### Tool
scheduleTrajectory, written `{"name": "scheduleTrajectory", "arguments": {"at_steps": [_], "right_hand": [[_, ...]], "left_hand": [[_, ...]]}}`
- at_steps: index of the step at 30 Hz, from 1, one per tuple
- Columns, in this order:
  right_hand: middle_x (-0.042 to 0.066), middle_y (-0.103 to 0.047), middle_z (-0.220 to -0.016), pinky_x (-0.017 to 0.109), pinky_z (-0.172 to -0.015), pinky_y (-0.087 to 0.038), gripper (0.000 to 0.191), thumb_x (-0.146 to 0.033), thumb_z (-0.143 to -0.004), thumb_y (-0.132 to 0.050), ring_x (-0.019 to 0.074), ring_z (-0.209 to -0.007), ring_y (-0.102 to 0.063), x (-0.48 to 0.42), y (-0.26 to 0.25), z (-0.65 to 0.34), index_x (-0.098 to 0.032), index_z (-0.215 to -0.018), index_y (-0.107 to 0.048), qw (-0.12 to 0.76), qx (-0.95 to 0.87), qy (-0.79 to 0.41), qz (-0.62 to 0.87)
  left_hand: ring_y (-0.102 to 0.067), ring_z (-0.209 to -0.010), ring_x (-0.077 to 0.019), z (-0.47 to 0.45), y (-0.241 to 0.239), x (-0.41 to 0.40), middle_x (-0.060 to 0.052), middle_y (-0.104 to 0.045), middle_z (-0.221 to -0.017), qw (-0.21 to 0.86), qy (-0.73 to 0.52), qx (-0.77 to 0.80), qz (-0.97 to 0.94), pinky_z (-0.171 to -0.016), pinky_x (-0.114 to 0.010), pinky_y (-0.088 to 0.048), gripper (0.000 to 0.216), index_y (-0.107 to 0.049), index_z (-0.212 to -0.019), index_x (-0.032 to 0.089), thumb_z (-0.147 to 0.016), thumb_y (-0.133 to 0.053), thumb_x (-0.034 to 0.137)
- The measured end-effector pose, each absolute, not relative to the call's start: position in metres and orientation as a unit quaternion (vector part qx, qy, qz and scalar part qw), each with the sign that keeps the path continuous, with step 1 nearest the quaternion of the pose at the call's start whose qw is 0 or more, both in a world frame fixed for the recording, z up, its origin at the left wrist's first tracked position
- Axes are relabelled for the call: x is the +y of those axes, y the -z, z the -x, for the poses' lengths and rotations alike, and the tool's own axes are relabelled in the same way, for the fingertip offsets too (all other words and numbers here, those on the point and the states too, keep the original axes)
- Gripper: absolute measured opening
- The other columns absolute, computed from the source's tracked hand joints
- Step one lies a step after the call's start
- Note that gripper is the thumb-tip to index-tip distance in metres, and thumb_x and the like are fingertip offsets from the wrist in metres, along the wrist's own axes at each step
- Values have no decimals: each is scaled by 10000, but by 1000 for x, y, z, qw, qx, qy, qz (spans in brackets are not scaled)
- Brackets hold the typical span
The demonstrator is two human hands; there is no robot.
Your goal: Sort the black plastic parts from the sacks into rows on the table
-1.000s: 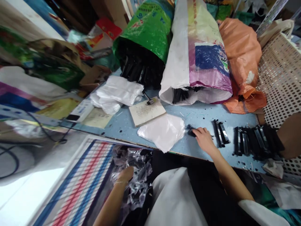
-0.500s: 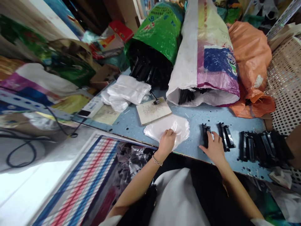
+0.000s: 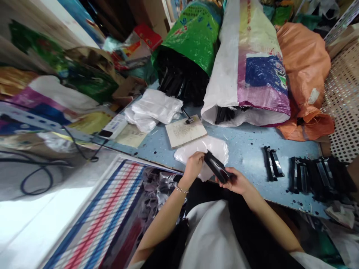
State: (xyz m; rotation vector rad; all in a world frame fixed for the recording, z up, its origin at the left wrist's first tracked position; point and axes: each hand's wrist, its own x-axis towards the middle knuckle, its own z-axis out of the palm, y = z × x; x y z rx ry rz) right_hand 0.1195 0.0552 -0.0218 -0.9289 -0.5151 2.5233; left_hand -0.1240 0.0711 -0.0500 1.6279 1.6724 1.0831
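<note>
Slanting across the front of the bench, a pair of long black plastic pieces (image 3: 217, 166) lies in my right hand (image 3: 237, 181), whose fingers are wrapped round the lower end. My left hand (image 3: 195, 166) is closed in a pinch at the edge of a thin clear plastic bag (image 3: 206, 173), close to the upper end of the black pieces. Its fingertips are partly hidden. Behind both hands a fanned stack of clear plastic bags (image 3: 215, 147) rests on the blue bench. To the right, another pair of black pieces (image 3: 273, 163) lies by itself.
A row of black pieces (image 3: 314, 175) lies at the bench's right. Behind stand a green sack (image 3: 193, 45) and a white sack (image 3: 224, 74), both with black parts inside, and an orange sack (image 3: 304, 67). A stained board (image 3: 186, 132) and folded white bags (image 3: 157, 106) lie left of centre.
My right hand has picked up the nearest pair of black pieces from the bench and brought it left, in front of the bag stack. My left hand has shifted slightly left and toward me.
</note>
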Motion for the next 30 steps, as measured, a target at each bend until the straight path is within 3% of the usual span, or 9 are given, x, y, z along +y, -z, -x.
{"name": "scheduleTrajectory", "arguments": {"at_steps": [3, 8, 11, 15, 18, 21, 23, 27, 30], "right_hand": [[114, -734, -882, 216, -493, -527, 409, -470, -816, -709, 146, -611, -664, 53, 30, -118, -119, -1022, -660, 234, -147, -900, 338], [97, -705, -863, 169, -380, -407, 490, -501, -881, -578, 75, -496, -493, 59, 22, -118, -78, -1123, -632, 172, -73, -954, 236], [20, -634, -761, 158, -348, -322, 464, -596, -845, -583, 60, -470, -363, 65, 22, -106, -151, -964, -635, 275, -122, -912, 281], [17, -603, -840, 238, -603, -506, 345, -533, -804, -699, 132, -722, -526, 55, 20, -96, -201, -859, -624, 360, -342, -753, 432], [48, -603, -1101, 329, -872, -519, 453, -364, -721, -822, 189, -1003, -563, 36, 6, -99, -217, -1110, -644, 319, -498, -683, 429], [91, -597, -1240, 381, -908, -519, 652, -405, -810, -745, 203, -1037, -608, 27, -14, -116, -225, -1387, -500, 240, -571, -716, 323], [100, -624, -1250, 386, -902, -524, 606, -450, -881, -662, 206, -1023, -636, 31, -26, -138, -227, -1417, -488, 215, -595, -714, 299], [146, -603, -1324, 447, -966, -490, 522, -508, -926, -563, 290, -1161, -592, 55, -37, -206, -227, -1366, -556, 240, -688, -388, 565], [279, -559, -1319, 560, -985, -445, 704, -525, -856, -626, 428, -1236, -520, 68, -24, -254, -82, -1390, -507, 131, -657, -119, 733]], "left_hand": [[-640, -1155, -239, 133, 46, 64, -125, -671, -1222, 191, -372, 623, -661, -1047, -422, -516, 358, -685, -1159, 156, -890, -454, 106], [-518, -1356, -237, 114, 23, 41, -142, -533, -1443, 172, -373, 540, -734, -1139, -411, -462, 593, -477, -1464, 181, -897, -400, 25], [-498, -1377, -204, 90, 8, 20, -107, -500, -1489, 216, -387, 444, -778, -1148, -374, -457, 686, -360, -1540, 254, -902, -388, 3], [-489, -1385, -193, 71, 4, 7, -100, -490, -1492, 273, -400, 415, -770, -1152, -375, -453, 743, -314, -1559, 288, -887, -379, -22], [-488, -1385, -242, 69, 4, 8, -139, -480, -1494, 299, -379, 405, -777, -1135, -421, -470, 706, -355, -1543, 251, -883, -491, 40], [-615, -1223, -238, 86, -12, -1, -125, -623, -1320, 298, -397, 436, -751, -1048, -407, -533, 494, -555, -1397, 247, -911, -591, 164], [-672, -1093, -211, 116, -30, -16, -83, -693, -1172, 320, -372, 486, -723, -981, -358, -558, 332, -659, -1255, 265, -929, -602, 236], [-689, -1066, -228, 197, -39, -48, -35, -720, -1160, 412, -139, 535, -725, -943, -326, -545, 290, -717, -1161, 306, -883, -648, 352], [-711, -950, -252, 226, -5, -57, -46, -749, -995, 428, 13, 616, -661, -876, -351, -554, 177, -756, -971, 229, -834, -672, 304]]}}
